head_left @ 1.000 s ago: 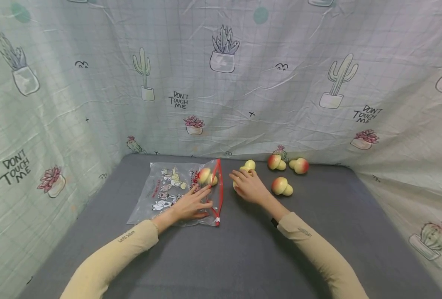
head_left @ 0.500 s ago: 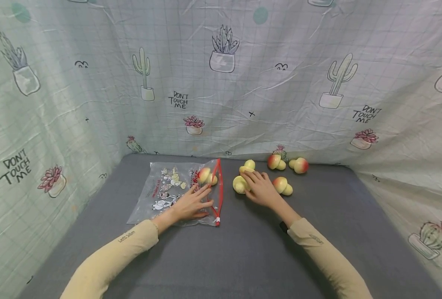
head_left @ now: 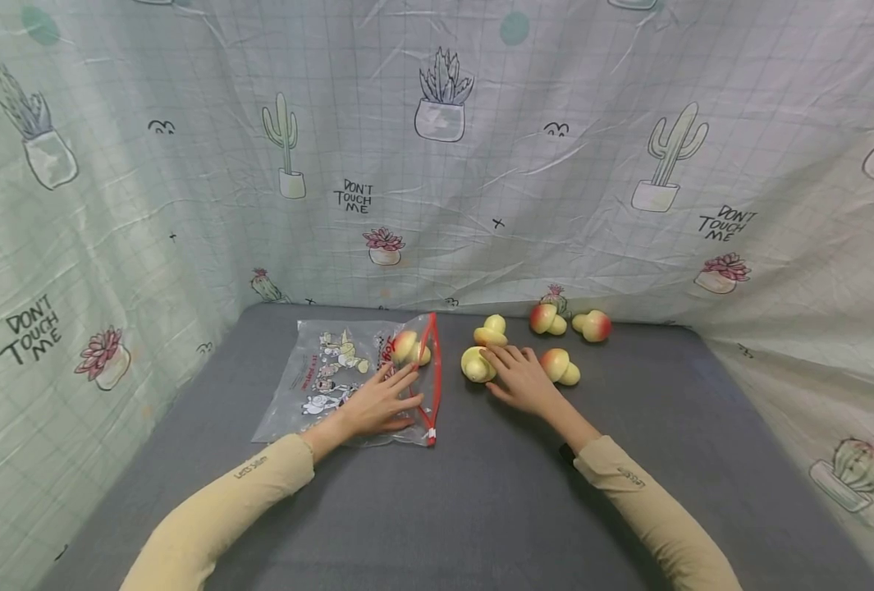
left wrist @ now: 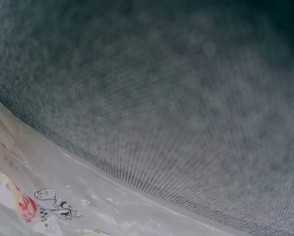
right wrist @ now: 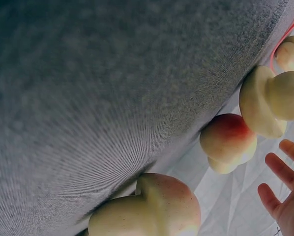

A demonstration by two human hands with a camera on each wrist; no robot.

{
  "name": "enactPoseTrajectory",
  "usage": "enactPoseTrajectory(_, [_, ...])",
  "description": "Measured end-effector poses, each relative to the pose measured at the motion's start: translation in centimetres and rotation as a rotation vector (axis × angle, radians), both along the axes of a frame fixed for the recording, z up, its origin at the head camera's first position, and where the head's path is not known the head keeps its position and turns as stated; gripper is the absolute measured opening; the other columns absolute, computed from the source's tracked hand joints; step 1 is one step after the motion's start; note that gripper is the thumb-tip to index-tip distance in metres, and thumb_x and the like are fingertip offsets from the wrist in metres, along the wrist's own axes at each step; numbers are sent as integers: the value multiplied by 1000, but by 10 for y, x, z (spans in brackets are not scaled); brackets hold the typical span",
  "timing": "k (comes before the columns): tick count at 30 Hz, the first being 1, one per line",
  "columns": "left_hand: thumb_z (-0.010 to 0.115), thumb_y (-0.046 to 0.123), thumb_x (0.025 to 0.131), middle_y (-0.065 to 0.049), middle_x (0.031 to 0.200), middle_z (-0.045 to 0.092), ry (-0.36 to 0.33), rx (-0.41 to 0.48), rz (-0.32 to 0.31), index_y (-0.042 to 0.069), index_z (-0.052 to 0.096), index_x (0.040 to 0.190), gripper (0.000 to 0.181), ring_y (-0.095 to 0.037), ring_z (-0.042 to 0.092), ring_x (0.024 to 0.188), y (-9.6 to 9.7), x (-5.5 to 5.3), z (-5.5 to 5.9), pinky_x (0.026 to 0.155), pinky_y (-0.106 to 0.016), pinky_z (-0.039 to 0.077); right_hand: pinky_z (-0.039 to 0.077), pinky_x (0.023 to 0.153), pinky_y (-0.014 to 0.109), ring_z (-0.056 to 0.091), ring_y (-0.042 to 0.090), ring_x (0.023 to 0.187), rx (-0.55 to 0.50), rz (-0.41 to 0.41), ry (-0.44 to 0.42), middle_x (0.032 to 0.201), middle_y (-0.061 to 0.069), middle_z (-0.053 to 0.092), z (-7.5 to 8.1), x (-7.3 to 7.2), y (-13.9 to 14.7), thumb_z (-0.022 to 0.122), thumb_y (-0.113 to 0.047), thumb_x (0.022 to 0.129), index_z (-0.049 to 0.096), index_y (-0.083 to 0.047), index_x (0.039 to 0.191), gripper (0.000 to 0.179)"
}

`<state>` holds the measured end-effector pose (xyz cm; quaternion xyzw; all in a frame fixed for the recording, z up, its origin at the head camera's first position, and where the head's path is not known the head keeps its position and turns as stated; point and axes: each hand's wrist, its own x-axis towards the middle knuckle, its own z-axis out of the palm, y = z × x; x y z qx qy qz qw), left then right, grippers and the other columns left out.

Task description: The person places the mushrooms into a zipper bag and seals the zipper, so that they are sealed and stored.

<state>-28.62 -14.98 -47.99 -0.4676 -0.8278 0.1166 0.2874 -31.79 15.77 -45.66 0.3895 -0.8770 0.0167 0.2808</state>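
Observation:
A clear zip bag [head_left: 292, 410] with a red slider edge and cartoon prints lies flat, one toy mushroom [head_left: 407, 348] inside near its mouth. My left hand [head_left: 377, 406] rests on the bag with spread fingers; the left wrist view catches just the bag [left wrist: 137, 209] and a bit of finger. Right of the mouth lies a yellow toy mushroom [head_left: 473, 367], with another mushroom [head_left: 491, 335] right behind it. My right hand [head_left: 523, 384] is beside this pair, fingertips at the nearer one's edge. In the right wrist view, that hand [right wrist: 290, 196] has loosely extended fingers.
Just right of the right hand lies a red-and-yellow mushroom [head_left: 564, 369], partly covered by it. Two more, a left mushroom [head_left: 543, 318] and a right mushroom [head_left: 595, 327], lie at the back edge by the cactus-print curtain [head_left: 599, 246]. Dark grey cloth [head_left: 466, 509] covers the table.
The right hand has drawn back to the right from over the two yellow mushrooms, uncovering them and overlapping the one on its right. The left hand and bag stay put.

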Motion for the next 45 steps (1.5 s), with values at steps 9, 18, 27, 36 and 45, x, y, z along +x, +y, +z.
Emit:
enactPoseTrajectory(9, [58, 51, 77, -14, 124, 53, -4, -1, -1, 25, 56, 109, 41, -31, 41, 125, 0, 0, 0, 96, -51, 37, 39, 78, 44, 50, 27, 109, 32, 12, -27, 129, 10, 50, 0, 0, -2, 66, -33, 76, 44, -10, 130, 62])
enactPoseTrajectory(18, [58, 51, 76, -13, 123, 53, 12, -4, -9, 25, 55, 108, 42, -30, 42, 124, 1, 0, 0, 95, -50, 39, 39, 77, 45, 50, 29, 109, 48, 23, -14, 127, 14, 51, -3, -3, -4, 67, -33, 75, 46, -12, 129, 62])
enactPoseTrajectory(27, [59, 51, 76, -14, 123, 54, 5, 12, -25, 26, 56, 106, 39, -30, 42, 125, 0, -1, 0, 94, -51, 39, 40, 77, 47, 50, 29, 110, 84, -18, -4, 123, 13, 53, 0, -6, -8, 68, -38, 74, 50, -18, 124, 57])
enactPoseTrajectory(36, [60, 51, 75, -15, 123, 54, 12, 11, -27, 27, 55, 103, 36, -30, 42, 124, 0, -1, -2, 94, -51, 39, 40, 67, 39, 52, 28, 101, 55, -29, 64, 115, 12, 56, -3, -7, -11, 70, -31, 72, 53, -14, 112, 47])
enactPoseTrajectory(45, [60, 50, 76, -15, 123, 54, 9, 14, -29, 28, 55, 103, 35, -31, 42, 124, 0, -1, -1, 95, -51, 39, 41, 67, 38, 50, 26, 92, 76, -64, 72, 101, 9, 54, 1, -7, -12, 71, -24, 69, 51, -8, 103, 43])
